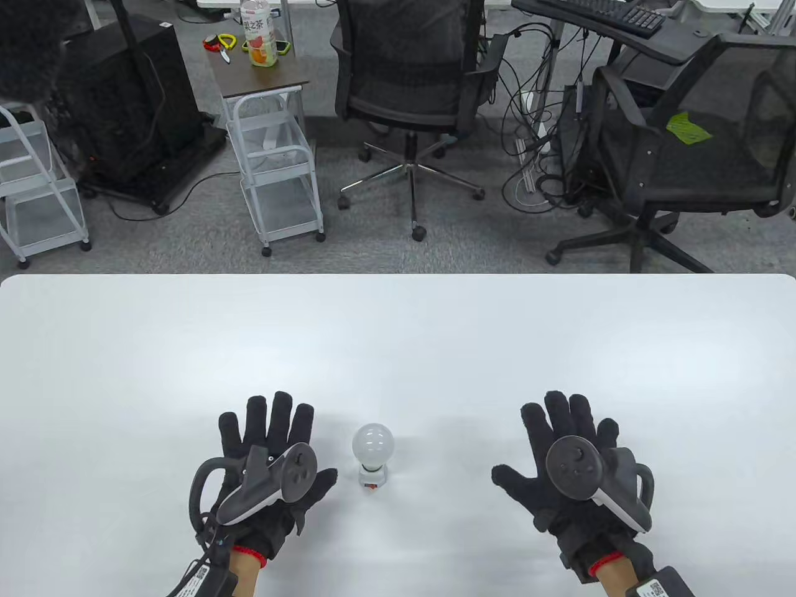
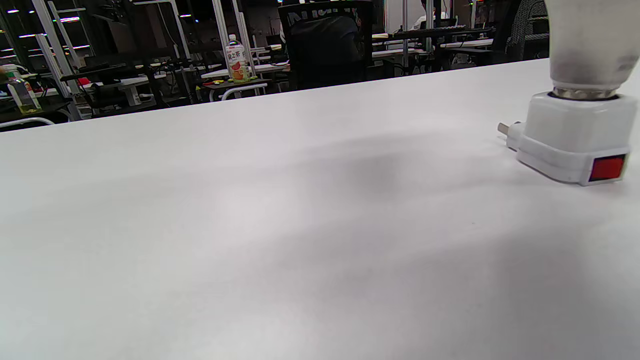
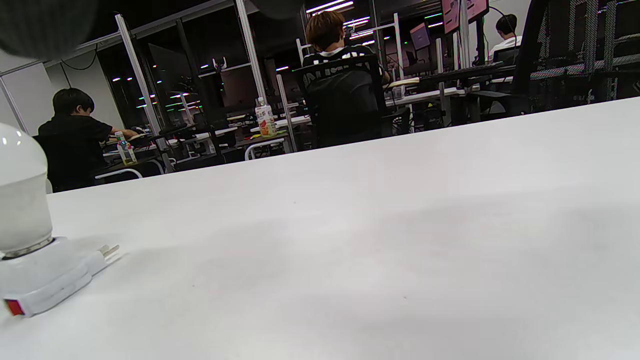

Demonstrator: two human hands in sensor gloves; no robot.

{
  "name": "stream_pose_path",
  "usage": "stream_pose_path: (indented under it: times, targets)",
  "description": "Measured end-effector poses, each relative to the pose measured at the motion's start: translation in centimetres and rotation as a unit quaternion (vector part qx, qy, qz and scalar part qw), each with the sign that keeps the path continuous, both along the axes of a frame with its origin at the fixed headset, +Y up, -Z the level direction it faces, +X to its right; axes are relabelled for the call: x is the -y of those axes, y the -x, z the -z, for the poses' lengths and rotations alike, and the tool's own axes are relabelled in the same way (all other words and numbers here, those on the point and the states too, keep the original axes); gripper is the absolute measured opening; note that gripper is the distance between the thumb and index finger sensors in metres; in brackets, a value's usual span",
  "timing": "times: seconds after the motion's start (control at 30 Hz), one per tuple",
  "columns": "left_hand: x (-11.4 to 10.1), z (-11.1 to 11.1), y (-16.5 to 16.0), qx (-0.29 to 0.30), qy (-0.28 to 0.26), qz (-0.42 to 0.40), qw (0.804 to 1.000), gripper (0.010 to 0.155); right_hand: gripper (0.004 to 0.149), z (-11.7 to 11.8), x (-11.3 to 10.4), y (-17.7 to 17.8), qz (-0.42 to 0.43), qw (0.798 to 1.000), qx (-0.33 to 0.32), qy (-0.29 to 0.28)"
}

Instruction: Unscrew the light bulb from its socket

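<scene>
A white light bulb (image 1: 372, 445) stands upright in a white plug-in socket (image 1: 373, 478) with a red switch, on the white table between my hands. My left hand (image 1: 268, 457) lies flat and open, palm down, just left of the socket, apart from it. My right hand (image 1: 569, 457) lies flat and open further to the right. Both are empty. The left wrist view shows the socket (image 2: 575, 145) and the bulb's lower part (image 2: 590, 45) at the right. The right wrist view shows the bulb (image 3: 20, 195) and socket (image 3: 40, 280) at the left edge.
The white table (image 1: 398, 348) stretches wide around the bulb; its far edge runs across the middle of the table view. Beyond it stand office chairs (image 1: 410, 93), a small cart with a bottle (image 1: 259, 37) and cables on the floor.
</scene>
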State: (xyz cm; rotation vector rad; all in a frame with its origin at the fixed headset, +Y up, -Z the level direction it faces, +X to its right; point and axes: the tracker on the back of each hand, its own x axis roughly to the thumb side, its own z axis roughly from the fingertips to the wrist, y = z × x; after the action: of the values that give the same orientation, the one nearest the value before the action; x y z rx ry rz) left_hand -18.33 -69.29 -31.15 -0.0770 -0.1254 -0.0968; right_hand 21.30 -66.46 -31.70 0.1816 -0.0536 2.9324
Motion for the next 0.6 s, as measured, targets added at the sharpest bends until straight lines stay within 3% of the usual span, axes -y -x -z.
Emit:
stream_pose_path:
  times: [0.6]
  targets:
    - [0.35, 0.12, -0.01, -0.014, 0.03, -0.029, 0.999, 0.105, 0.102, 0.16, 0.57, 0.29, -0.006, 1.0, -0.004, 0.004]
